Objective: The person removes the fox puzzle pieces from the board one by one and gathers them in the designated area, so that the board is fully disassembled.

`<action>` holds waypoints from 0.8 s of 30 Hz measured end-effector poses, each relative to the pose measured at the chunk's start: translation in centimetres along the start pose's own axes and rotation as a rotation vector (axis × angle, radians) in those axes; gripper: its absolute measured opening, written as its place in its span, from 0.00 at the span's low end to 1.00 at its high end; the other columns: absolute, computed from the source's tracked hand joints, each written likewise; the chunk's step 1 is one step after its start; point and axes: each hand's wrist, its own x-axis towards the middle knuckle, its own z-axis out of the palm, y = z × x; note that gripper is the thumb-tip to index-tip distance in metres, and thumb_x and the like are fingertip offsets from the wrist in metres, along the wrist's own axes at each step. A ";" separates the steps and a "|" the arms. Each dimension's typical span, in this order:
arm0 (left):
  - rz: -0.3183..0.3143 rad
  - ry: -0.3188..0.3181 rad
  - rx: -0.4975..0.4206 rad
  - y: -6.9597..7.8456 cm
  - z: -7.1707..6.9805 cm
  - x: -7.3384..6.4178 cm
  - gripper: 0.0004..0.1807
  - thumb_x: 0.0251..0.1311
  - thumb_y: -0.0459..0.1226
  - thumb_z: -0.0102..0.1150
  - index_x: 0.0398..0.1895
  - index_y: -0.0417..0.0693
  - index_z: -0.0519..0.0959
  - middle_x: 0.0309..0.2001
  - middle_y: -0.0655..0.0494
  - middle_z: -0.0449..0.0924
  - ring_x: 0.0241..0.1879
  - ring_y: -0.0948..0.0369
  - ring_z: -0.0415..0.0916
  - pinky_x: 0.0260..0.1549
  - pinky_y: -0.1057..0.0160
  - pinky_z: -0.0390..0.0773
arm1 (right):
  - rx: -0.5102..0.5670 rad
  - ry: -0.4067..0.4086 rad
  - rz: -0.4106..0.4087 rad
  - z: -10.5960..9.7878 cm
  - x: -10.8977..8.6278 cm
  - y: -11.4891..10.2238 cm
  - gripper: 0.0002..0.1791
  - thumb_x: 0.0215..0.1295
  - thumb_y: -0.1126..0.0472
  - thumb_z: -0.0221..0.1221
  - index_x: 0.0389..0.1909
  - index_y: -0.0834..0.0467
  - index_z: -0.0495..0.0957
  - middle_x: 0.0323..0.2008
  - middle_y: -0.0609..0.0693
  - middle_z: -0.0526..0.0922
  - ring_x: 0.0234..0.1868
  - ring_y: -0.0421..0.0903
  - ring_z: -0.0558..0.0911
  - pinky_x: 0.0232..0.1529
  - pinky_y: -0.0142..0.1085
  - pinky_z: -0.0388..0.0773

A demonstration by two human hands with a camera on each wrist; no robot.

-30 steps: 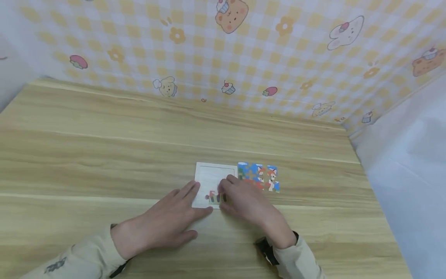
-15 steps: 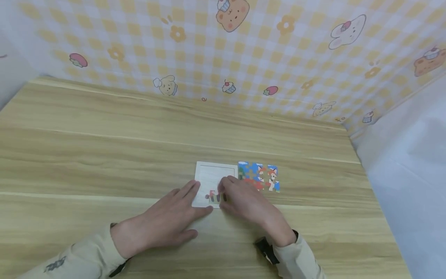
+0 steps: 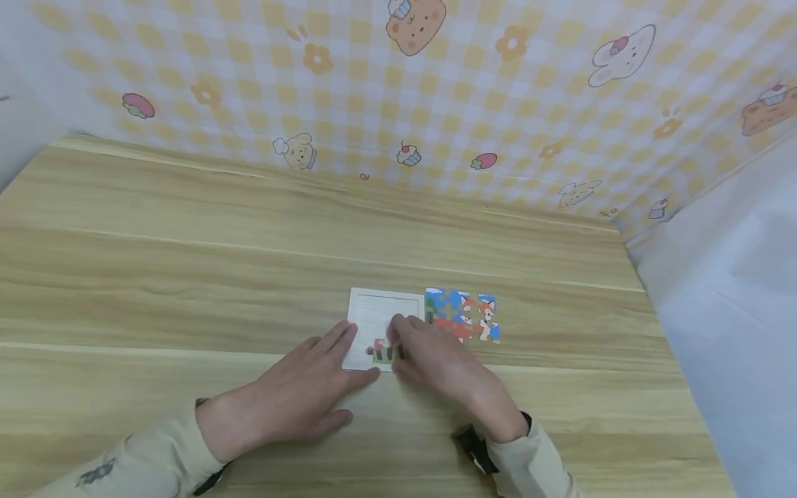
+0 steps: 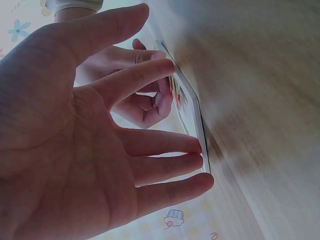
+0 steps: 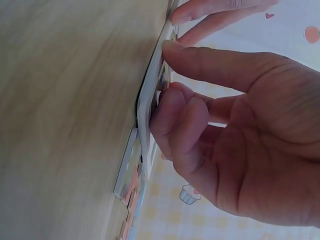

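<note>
A small white puzzle board (image 3: 376,311) lies flat on the table, with a few joined puzzle pieces (image 3: 381,351) along its near edge. My left hand (image 3: 299,398) rests with spread, straight fingers on the board's left side and near edge. Over the board's right part, my right hand (image 3: 442,356) bends its fingers and pinches a puzzle piece low against the surface. That piece is mostly covered by the fingers in the head view. In the right wrist view the thumb (image 5: 200,60) touches the board edge, and the index fingertip is at the pieces (image 5: 164,82).
Right beside the board lies a group of colourful puzzle pieces (image 3: 488,318) with fox pictures, blue sky and red parts. The wooden table (image 3: 187,263) ends at a yellow checked cloth wall (image 3: 349,104) behind and a white wall (image 3: 728,277) on the right.
Both hands stay nearly in place. The right fingers shift very slightly on the board; the head view tilts a little.
</note>
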 end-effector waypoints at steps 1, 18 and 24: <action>0.001 0.001 0.001 0.0 0.0 0.0 0.27 0.48 0.46 0.66 0.55 0.54 0.77 0.59 0.25 0.61 0.61 0.38 0.58 0.49 0.44 0.69 | -0.004 0.005 -0.004 0.0 0.0 0.0 0.14 0.56 0.65 0.63 0.41 0.54 0.70 0.32 0.44 0.72 0.26 0.41 0.70 0.25 0.30 0.69; 0.014 0.018 0.014 -0.2 0.0 -0.2 0.27 0.48 0.46 0.66 0.54 0.53 0.77 0.58 0.26 0.63 0.61 0.38 0.59 0.47 0.44 0.71 | 0.043 0.061 -0.024 0.2 0.0 0.1 0.15 0.53 0.70 0.62 0.38 0.54 0.71 0.33 0.44 0.75 0.32 0.41 0.73 0.33 0.32 0.72; 0.021 0.020 0.010 -0.2 0.0 -0.2 0.27 0.48 0.46 0.66 0.55 0.53 0.77 0.58 0.26 0.63 0.61 0.38 0.59 0.47 0.44 0.70 | 0.030 0.089 -0.080 0.1 0.0 0.5 0.13 0.52 0.73 0.60 0.36 0.55 0.73 0.28 0.42 0.73 0.29 0.40 0.71 0.31 0.31 0.71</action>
